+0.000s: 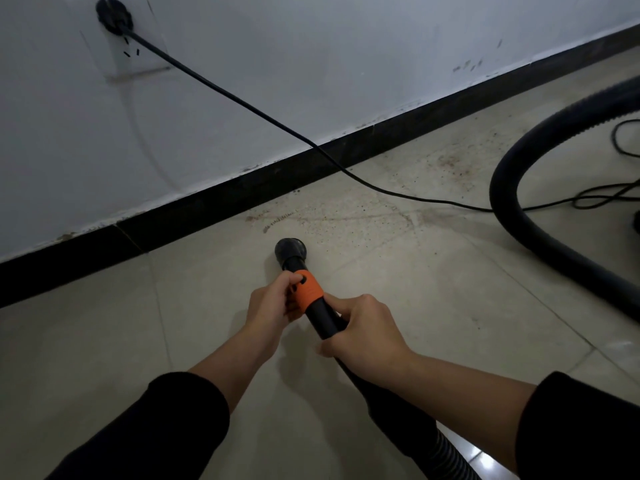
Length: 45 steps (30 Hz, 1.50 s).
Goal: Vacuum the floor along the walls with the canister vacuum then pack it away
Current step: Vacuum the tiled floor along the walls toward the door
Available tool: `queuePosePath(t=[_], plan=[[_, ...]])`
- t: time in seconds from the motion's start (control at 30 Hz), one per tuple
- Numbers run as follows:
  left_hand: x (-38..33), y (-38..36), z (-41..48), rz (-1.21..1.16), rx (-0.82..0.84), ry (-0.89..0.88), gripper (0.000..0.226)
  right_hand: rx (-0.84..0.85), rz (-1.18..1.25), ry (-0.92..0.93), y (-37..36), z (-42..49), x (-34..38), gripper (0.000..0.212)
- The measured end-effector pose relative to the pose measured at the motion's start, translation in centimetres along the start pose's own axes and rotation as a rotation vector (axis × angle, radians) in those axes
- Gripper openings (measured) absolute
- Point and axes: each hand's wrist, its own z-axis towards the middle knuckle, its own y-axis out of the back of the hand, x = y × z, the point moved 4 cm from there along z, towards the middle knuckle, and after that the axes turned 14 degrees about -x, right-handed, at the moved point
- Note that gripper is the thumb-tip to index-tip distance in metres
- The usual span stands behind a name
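Both hands hold the vacuum's black wand just above the tiled floor. My left hand [273, 303] pinches the orange collar [309, 291] behind the round black nozzle [292, 250]. My right hand [363, 327] grips the black tube just behind the collar. The nozzle points down at the floor, a short way out from the black skirting board [214, 202]. Brown dirt specks [346, 220] lie on the tiles just beyond the nozzle. The ribbed black hose [526, 216] loops across the floor at the right and returns under my right arm.
A black power cord [242, 102] runs from a plug in the white wall socket [116, 15] at top left, down across the wall and over the floor to the right. More cord lies tangled at the far right [606, 195]. The white wall meets the floor diagonally.
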Motion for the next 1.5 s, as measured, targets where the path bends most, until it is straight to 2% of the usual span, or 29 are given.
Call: queuePosePath(t=[0.67, 1.03, 1.5], plan=[[2.3, -3.9, -5.4, 0.186, 0.263, 0.071, 0.014, -0.099, 0.013, -0.117, 5.1, -4.9, -3.9, 0.068], [4.2, -7.7, -7.5, 0.222, 0.312, 0.067, 0.012, -0.191, 0.018, -0.201, 7.6, -6.6, -6.5, 0.072], [6.1, -6.9, -9.7, 0.278, 0.327, 0.046, 0.021, -0.177, 0.067, -0.248, 8.7, -9.8, -8.0, 0.071]])
